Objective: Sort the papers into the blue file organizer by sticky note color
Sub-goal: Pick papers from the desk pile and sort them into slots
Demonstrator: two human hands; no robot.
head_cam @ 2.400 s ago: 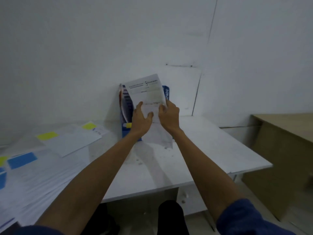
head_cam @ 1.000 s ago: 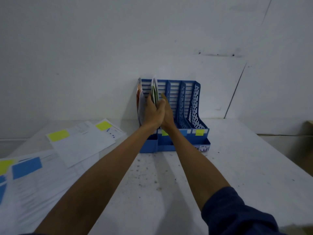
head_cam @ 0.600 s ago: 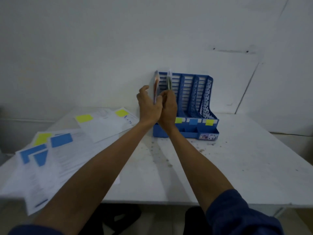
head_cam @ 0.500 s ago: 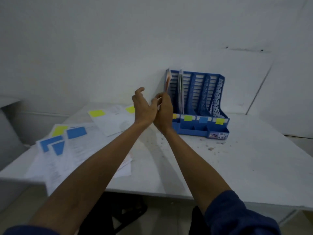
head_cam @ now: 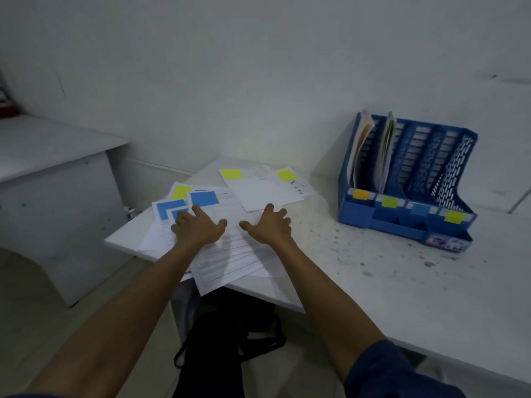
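The blue file organizer [head_cam: 408,191] stands at the back right of the white table [head_cam: 388,282], with orange, green, blue and yellow tabs along its front. Papers stand in its two leftmost slots. A loose spread of papers [head_cam: 230,254] lies at the table's left end, some with blue sticky notes [head_cam: 204,198], some with yellow ones [head_cam: 231,174]. My left hand [head_cam: 196,228] lies flat with spread fingers on the blue-noted sheets. My right hand [head_cam: 268,226] rests open on the papers just to its right. Neither hand holds anything.
A second white desk [head_cam: 48,156] stands to the left, across a gap of floor. A black bag [head_cam: 224,334] sits under the table by its front edge. The white wall runs close behind the organizer. Dark specks dot the tabletop between the papers and the organizer.
Both hands slid a paper into the organizer's second slot, let go and moved left and down onto the loose papers. The view swung left with them.
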